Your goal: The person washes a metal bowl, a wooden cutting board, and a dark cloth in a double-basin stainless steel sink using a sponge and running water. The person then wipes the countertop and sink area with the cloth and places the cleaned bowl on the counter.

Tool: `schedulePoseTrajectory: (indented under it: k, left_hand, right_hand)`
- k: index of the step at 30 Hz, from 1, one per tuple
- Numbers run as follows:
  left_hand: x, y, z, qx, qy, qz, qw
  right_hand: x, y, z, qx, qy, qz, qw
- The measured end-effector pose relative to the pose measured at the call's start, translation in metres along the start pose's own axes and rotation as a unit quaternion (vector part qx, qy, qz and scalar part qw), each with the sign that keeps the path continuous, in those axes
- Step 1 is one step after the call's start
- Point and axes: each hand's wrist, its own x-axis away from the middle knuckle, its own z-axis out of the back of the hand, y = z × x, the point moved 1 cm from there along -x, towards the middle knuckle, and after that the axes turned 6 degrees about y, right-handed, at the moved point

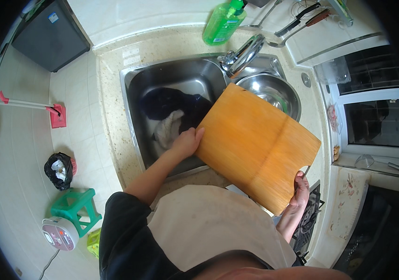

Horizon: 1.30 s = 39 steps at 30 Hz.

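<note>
A wooden cutting board [255, 147] is held up between both hands, over the right part of the steel sink [134, 115] and the counter's front. My left hand [186, 142] grips its left edge, thumb on top and fingers hidden beneath. At the opposite edge my right hand [301, 189] holds the board near its handle cutout. In the sink basin lie a dark cloth [164, 101] and a light grey cloth [169, 127]. A steel bowl [273, 87] at the smaller basin is partly covered by the board, below the chrome faucet [246, 56].
Behind the sink stands a green soap pump bottle [224, 24]. Utensils with a brown handle [318, 17] hang on the wall. A gas stove [306, 218] is at my right. On the left are a bagged bin [59, 171], a green stool [75, 208] and a rice cooker [59, 232].
</note>
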Motion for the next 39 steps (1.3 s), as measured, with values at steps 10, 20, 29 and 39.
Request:
schedulePoseTrajectory:
  k: [10, 20, 29, 39]
  left_hand:
    - [0.031, 0.007, 0.029, -0.015, -0.025, -0.039, 0.999]
    - [-0.027, 0.019, 0.063, -0.15, 0.087, -0.123, 0.977]
    - [-0.126, 0.08, -0.018, -0.087, 0.1, -0.169, 0.977]
    - [0.007, 0.02, 0.022, -0.142, 0.039, -0.065, 0.987]
  right_hand:
    - [0.007, 0.026, 0.024, -0.006, 0.059, -0.017, 0.998]
    - [0.004, 0.036, 0.012, 0.013, 0.031, -0.02, 0.999]
    - [0.006, 0.048, 0.011, 0.045, 0.072, 0.003, 0.996]
    - [0.009, 0.057, 0.016, 0.061, 0.048, -0.01, 0.997]
